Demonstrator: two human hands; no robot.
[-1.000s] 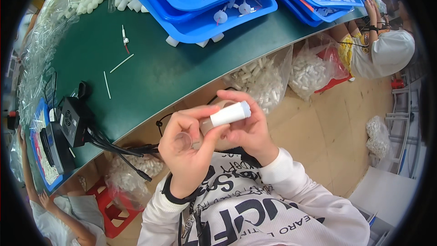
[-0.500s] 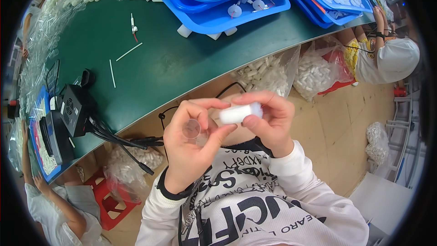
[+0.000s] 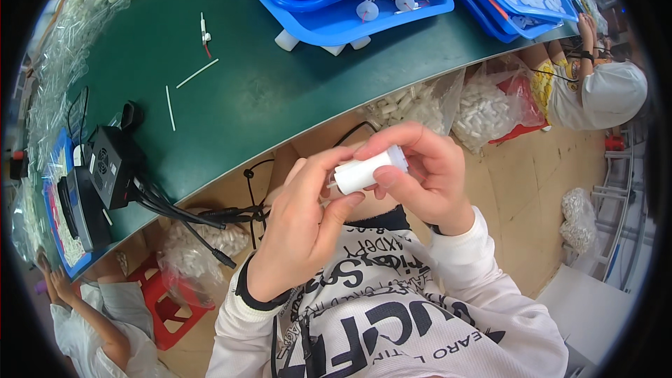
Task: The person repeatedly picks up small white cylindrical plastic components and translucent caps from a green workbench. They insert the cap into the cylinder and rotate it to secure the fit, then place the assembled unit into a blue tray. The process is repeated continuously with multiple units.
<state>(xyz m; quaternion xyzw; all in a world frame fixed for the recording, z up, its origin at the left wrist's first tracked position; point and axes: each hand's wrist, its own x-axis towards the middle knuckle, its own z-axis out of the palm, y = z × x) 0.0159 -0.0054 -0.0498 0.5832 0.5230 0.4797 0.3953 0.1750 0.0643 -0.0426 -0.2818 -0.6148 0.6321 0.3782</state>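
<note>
In front of my chest, my right hand [image 3: 435,180] pinches a short white cylinder [image 3: 357,174] with a translucent whitish cap at its right end. My left hand [image 3: 292,224] is closed around a clear plastic tube [image 3: 332,185], mostly hidden by the fingers. The tube's edge shows at the left end of the cylinder; whether the cylinder has entered it I cannot tell. My left thumb and fingertips lie close to that same end.
Blue trays [image 3: 329,33] of small parts stand stacked on the green table [image 3: 238,105]. Thin white sticks [image 3: 170,108] and a wired piece [image 3: 204,33] lie there. A black device [image 3: 112,164] with cables sits left. Bags of white cylinders [image 3: 483,115] stand below. Other people sit both sides.
The white cylinder and the clear tube have come together. My left hand has turned, so the tube's round end no longer shows. My right hand has shifted slightly right and up.
</note>
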